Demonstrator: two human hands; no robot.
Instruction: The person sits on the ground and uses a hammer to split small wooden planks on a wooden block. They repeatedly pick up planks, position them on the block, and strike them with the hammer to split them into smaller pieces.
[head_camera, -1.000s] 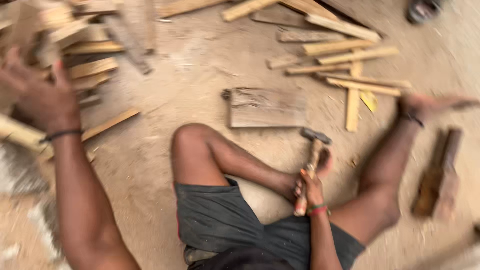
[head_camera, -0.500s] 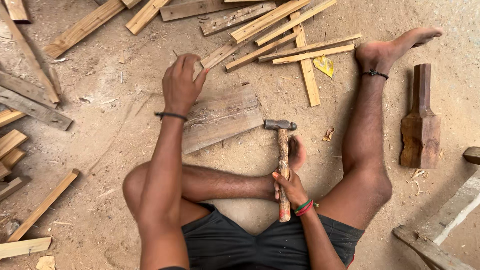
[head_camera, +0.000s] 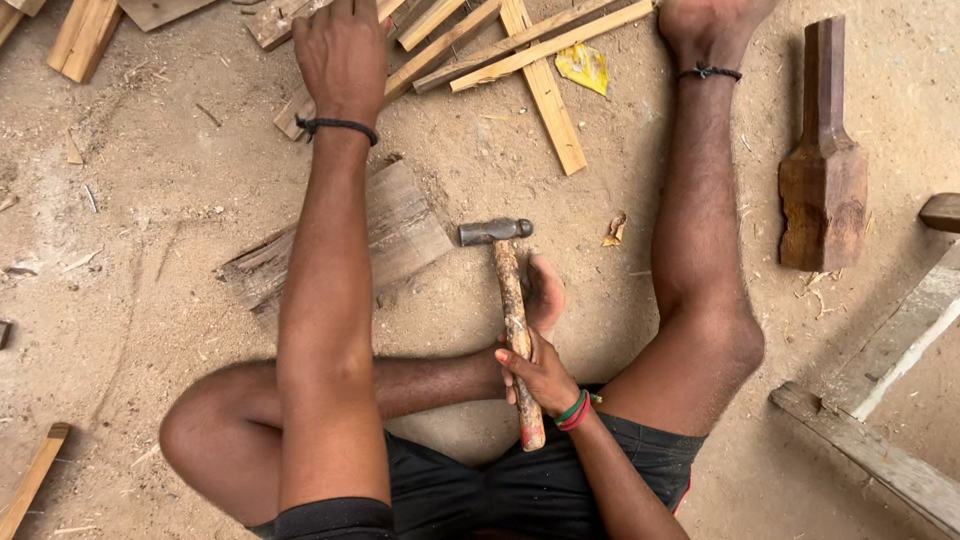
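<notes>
While gripped by right hand (head_camera: 540, 372), hammer (head_camera: 510, 300) points forward

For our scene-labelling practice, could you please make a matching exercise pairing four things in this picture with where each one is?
Things:
1. hammer
2. left hand
3. yellow scrap
4. dark wooden block

Places:
A. beside the thin slats at the top
B. held by the right hand, head on the ground
C. on the sandy ground at the far right
D. stretched out onto the wood strips

Pairs: 1-B, 2-D, 3-A, 4-C
</notes>
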